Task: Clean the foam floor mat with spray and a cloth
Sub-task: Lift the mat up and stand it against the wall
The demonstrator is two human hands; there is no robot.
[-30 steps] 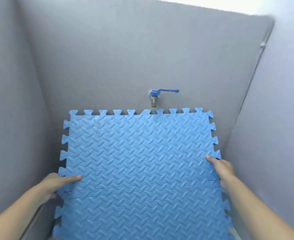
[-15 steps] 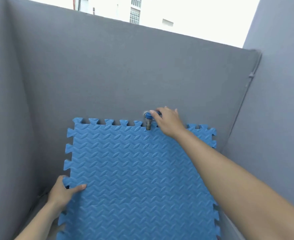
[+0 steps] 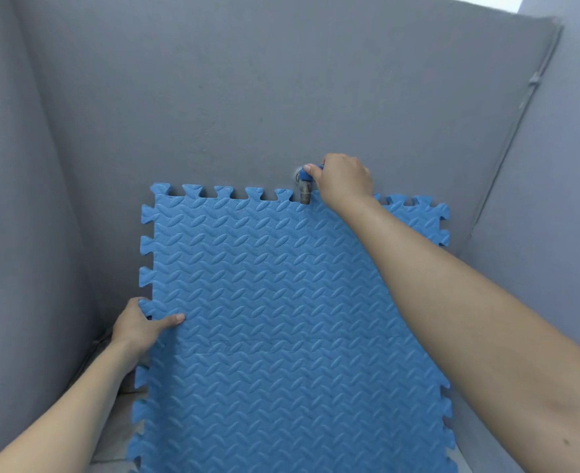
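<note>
While the blue foam mat (image 3: pixel 292 319) leans upright against the grey wall (image 3: pixel 213 97), its top edge just under the tap (image 3: pixel 305 186), we steady it with the left hand (image 3: pixel 138 327), thumb on its face and the other fingers curled behind its left edge. Our right hand (image 3: pixel 343 182) has its fingers closed round the tap's blue handle. We should turn it gently, keeping the mat under the spout.
</note>
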